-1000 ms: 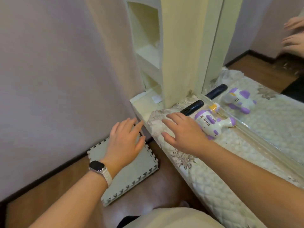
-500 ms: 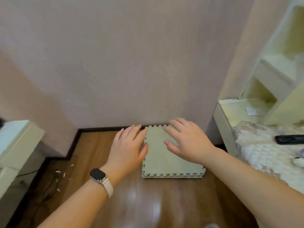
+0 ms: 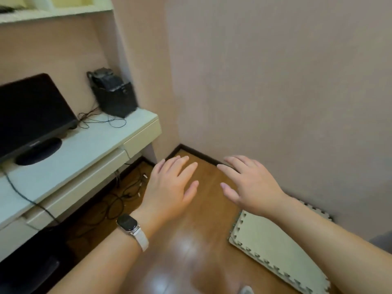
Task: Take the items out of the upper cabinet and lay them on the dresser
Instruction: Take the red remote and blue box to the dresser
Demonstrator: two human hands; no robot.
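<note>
My left hand (image 3: 169, 187), with a watch on its wrist, and my right hand (image 3: 248, 185) both hover palm down over the wooden floor (image 3: 191, 251), fingers spread and holding nothing. A pale upper shelf unit (image 3: 55, 9) shows at the top left corner above a desk; its contents are cut off by the frame edge. The dresser and the items on it are out of view.
A white desk (image 3: 84, 153) stands at the left with a black monitor (image 3: 31, 115), a black box-shaped device (image 3: 114, 94) and loose cables. More cables lie under it. A foam puzzle mat (image 3: 275, 251) lies at the lower right by the pink wall (image 3: 275, 81).
My view has swung left, away from the dresser with the toy and remote, past the foam mat, to the desk corner. Both hands stay empty and spread.
</note>
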